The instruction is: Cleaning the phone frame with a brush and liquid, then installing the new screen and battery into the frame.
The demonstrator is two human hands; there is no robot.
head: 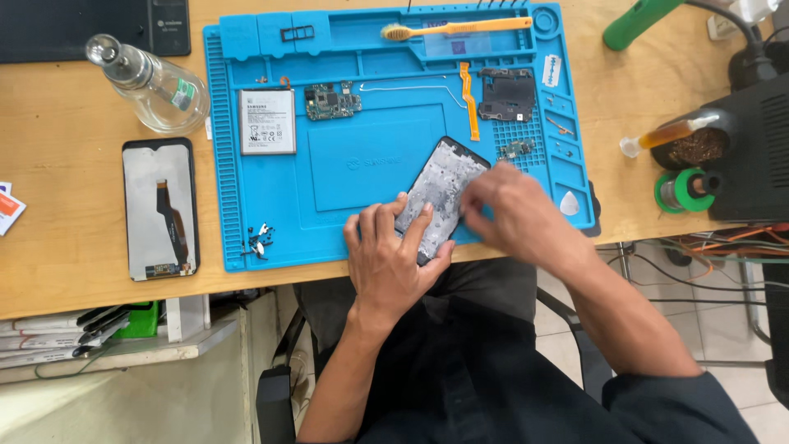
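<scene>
The phone frame (440, 196), a black stripped shell with a grey inner face, lies tilted on the near edge of the blue work mat (271, 214), its top toward one o'clock. The left hand (390, 261) grips its lower end, fingers curled up over the near edge and thumb on the right side. The right hand (514, 212) rests on the frame's right edge with fingers bunched together, blurred, so whether they pinch anything cannot be told. From the frame, at eleven o'clock lie a small green circuit board (331, 100) and, further left, a white-labelled battery (267, 122). At twelve o'clock a thin white wire (411, 86) runs toward an orange flex strip (469, 100); at one o'clock sit a black plastic cover (508, 94) and a small board piece (518, 149). A yellow toothbrush (456, 30) lies along the mat's far trays. Loose screws (260, 240) sit at nine o'clock. Off the mat to the left lie a detached screen (160, 208) and a glass bottle (152, 82). At three o'clock stand a green solder spool (685, 191) and a dark machine (752, 148).
</scene>
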